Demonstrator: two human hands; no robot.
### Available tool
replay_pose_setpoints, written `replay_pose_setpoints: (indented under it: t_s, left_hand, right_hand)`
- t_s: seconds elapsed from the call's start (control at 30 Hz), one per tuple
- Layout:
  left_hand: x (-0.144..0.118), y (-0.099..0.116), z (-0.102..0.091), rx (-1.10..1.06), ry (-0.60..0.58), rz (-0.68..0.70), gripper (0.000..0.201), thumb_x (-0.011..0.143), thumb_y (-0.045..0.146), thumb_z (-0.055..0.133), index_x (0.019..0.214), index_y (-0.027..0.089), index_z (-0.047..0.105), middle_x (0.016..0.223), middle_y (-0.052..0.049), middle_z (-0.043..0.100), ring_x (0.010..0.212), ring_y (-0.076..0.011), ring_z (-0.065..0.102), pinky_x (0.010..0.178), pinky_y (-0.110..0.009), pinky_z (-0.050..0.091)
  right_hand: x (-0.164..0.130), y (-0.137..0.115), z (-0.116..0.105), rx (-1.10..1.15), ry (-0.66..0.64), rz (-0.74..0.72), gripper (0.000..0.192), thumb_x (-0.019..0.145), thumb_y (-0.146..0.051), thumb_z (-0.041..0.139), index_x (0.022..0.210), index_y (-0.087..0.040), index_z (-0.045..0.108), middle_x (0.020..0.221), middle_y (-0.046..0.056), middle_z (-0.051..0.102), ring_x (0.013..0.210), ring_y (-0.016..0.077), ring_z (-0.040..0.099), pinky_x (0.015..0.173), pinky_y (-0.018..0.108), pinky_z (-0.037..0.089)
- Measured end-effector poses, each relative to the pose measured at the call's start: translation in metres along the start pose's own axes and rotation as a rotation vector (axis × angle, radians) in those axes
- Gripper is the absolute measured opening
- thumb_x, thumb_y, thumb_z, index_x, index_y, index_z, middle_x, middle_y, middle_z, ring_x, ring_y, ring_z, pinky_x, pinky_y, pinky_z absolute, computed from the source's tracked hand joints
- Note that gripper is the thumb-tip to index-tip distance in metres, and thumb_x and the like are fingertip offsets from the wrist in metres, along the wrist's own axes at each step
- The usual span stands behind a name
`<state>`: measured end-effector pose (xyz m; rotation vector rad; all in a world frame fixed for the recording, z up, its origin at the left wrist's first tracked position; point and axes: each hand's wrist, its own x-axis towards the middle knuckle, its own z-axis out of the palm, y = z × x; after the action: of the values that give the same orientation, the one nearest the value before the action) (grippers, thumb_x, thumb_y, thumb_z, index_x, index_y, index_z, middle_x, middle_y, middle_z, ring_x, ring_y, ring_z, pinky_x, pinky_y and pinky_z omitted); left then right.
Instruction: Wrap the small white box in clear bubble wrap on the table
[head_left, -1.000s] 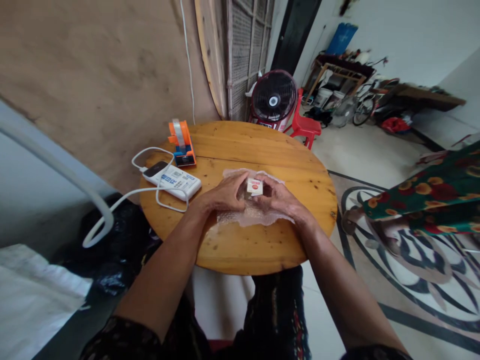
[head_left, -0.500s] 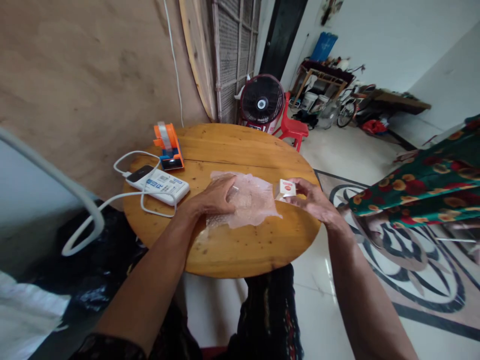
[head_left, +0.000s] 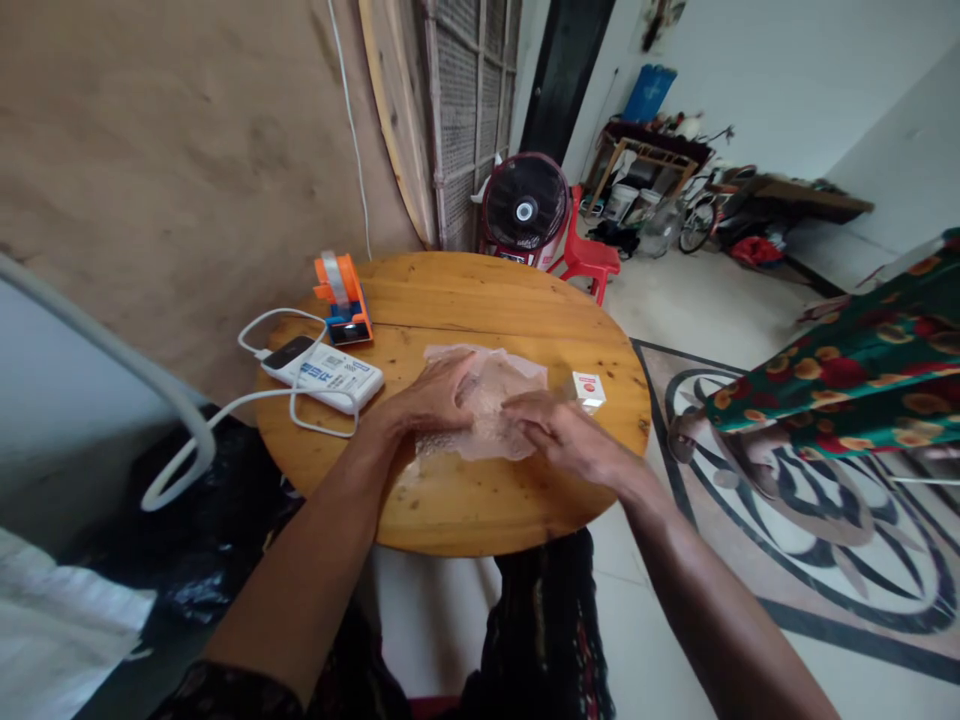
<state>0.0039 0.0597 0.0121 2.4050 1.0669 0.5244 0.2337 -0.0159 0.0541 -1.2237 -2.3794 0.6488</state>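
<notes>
Both your hands are flat on the clear, crinkled sheet of bubble wrap [head_left: 484, 400], which lies spread at the middle of the round wooden bench [head_left: 525, 500]. Your left hand [head_left: 431, 395] presses the sheet's left part, fingers spread, grip wide and holding nothing. Your right hand [head_left: 559, 432] rests on the sheet's near-right edge, fingers extended, grip likewise open and empty; whether it pinches the edge you cannot tell from this view.

The small white cardboard box with a red mark [head_left: 587, 388] stands on the bench just right of the sheet, near the right edge, apart from both hands and not on the wrap.

Progress, as a judgement: the wrap looks laid out and being smoothed; the box is not wrapped, not even placed on the sheet. No tape is applied anywhere visible. So it reads as early stage, with placing, folding and sealing all left.

Other things: the orange and blue tape dispenser [head_left: 341, 298] sits at the far left of the bench, well apart from the hands. Beside it, nearer you, a white power bank [head_left: 334, 373] lies with a white cable [head_left: 262, 400] looped around and a dark phone [head_left: 289, 351] touching its far-left end. Beyond the bench stands a black and red floor fan [head_left: 525, 212], with a red plastic chair [head_left: 589, 262] just right of it.
</notes>
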Motion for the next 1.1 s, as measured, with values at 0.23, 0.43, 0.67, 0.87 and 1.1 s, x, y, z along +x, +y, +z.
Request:
replay_pose_setpoints:
  t_s: [0.23,0.43,0.67,0.87,1.1]
  left_hand:
    - [-0.001,-0.004,0.002,0.015,-0.024,-0.044,0.097,0.063,0.029,0.063,0.149,0.016,0.020,0.155,-0.018,0.028,0.142,-0.0362,0.029,0.116,-0.051,0.027]
    - [-0.001,0.002,-0.003,0.065,0.033,0.018,0.074,0.066,0.022,0.058,0.139,0.018,0.042,0.144,-0.012,0.047,0.135,-0.0345,0.041,0.113,-0.048,0.034]
    - [0.004,0.008,0.002,0.130,0.151,0.017,0.045,0.078,0.022,0.052,0.122,0.020,0.057,0.132,-0.009,0.058,0.126,-0.0266,0.050,0.111,-0.041,0.037]
    - [0.005,0.000,0.006,0.195,0.022,-0.058,0.064,0.074,0.053,0.062,0.126,0.018,0.053,0.140,-0.015,0.050,0.132,-0.0364,0.042,0.111,-0.051,0.031]
    - [0.004,-0.007,0.007,0.179,-0.054,-0.069,0.088,0.072,0.066,0.062,0.140,0.015,0.040,0.154,-0.018,0.031,0.143,-0.0356,0.025,0.117,-0.049,0.020]
  right_hand:
    - [0.066,0.034,0.011,-0.278,-0.038,-0.049,0.041,0.095,-0.030,0.045,0.134,-0.019,0.054,0.141,0.012,0.052,0.137,0.0271,0.041,0.115,0.047,0.030]
    - [0.076,0.064,0.018,-0.409,-0.012,0.153,0.060,0.097,-0.048,0.036,0.146,-0.015,0.039,0.155,0.016,0.033,0.144,0.0318,0.026,0.116,0.053,0.023]
    - [0.076,0.066,0.027,-0.456,0.016,0.146,0.057,0.098,-0.045,0.033,0.147,-0.017,0.038,0.155,0.013,0.032,0.143,0.0309,0.028,0.112,0.053,0.027]
    - [0.076,0.071,0.027,-0.444,0.049,0.137,0.055,0.098,-0.043,0.034,0.146,-0.017,0.040,0.154,0.014,0.035,0.143,0.0298,0.030,0.114,0.051,0.025]
    - [0.079,0.076,0.028,-0.466,0.103,0.161,0.051,0.098,-0.028,0.030,0.143,-0.009,0.043,0.150,0.017,0.041,0.141,0.0273,0.035,0.115,0.044,0.029]
